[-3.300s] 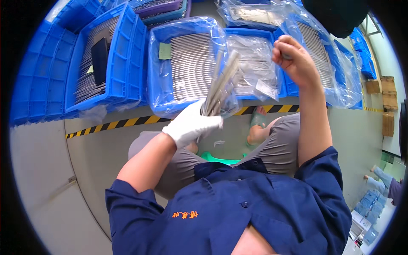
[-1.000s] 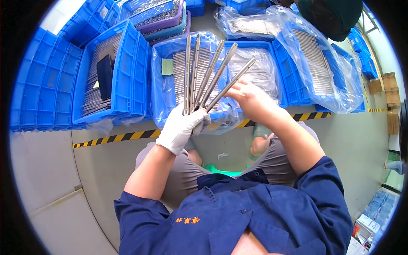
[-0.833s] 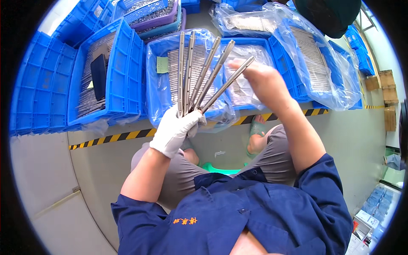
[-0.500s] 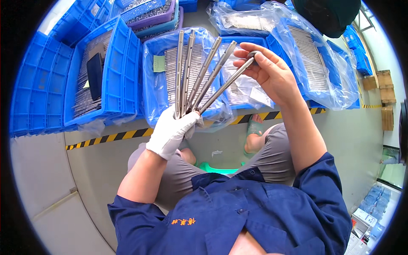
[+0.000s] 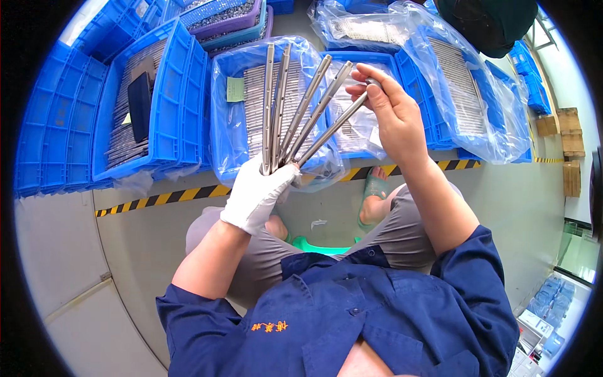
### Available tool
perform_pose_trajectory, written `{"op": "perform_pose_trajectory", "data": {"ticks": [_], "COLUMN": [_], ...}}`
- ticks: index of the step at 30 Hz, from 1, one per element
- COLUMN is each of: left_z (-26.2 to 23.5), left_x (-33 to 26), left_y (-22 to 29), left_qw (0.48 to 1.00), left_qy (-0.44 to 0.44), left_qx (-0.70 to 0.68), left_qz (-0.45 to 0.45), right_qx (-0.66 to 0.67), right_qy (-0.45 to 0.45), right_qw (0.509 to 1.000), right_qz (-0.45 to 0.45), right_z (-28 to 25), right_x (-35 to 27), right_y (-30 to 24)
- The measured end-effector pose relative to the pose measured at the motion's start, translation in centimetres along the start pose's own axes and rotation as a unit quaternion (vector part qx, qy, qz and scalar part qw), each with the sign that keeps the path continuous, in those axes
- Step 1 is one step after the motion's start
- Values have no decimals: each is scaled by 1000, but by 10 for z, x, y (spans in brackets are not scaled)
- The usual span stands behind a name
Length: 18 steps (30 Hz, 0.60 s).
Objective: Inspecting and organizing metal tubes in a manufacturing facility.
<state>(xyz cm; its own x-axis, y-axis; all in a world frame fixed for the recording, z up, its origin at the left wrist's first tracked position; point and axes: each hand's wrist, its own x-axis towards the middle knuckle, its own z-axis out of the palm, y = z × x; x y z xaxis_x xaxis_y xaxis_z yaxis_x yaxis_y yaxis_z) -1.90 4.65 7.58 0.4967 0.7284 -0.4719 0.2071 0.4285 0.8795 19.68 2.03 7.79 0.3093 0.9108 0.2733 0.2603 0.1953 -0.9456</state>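
Five rods (image 5: 320, 110) stay clenched in the left grip (image 5: 255, 196), the right grip (image 5: 398, 116) now pinching one's tip.

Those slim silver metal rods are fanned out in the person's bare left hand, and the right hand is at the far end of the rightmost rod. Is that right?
Not quite: the left hand isn't bare. The head view shows it in a white glove. The slim silver metal rods are fanned out in it, and the right hand is at the far end of the rightmost rod.

The metal rods (image 5: 306, 103), bunched together earlier, now fan apart, the right hand (image 5: 396, 118) at one's tip.
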Motion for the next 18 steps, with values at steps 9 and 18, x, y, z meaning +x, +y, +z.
{"op": "perform_pose_trajectory", "data": {"ticks": [9, 18], "left_z": [6, -17], "left_x": [-3, -3], "left_y": [-1, 16], "left_qw": [1000, 999], "left_qy": [1, -33], "left_qx": [18, 25], "left_qz": [22, -15], "right_qx": [-25, 160], "right_qy": [30, -256], "right_qw": [999, 952], "right_qz": [17, 46], "right_z": [2, -52], "right_x": [-6, 14], "right_y": [-7, -18]}}
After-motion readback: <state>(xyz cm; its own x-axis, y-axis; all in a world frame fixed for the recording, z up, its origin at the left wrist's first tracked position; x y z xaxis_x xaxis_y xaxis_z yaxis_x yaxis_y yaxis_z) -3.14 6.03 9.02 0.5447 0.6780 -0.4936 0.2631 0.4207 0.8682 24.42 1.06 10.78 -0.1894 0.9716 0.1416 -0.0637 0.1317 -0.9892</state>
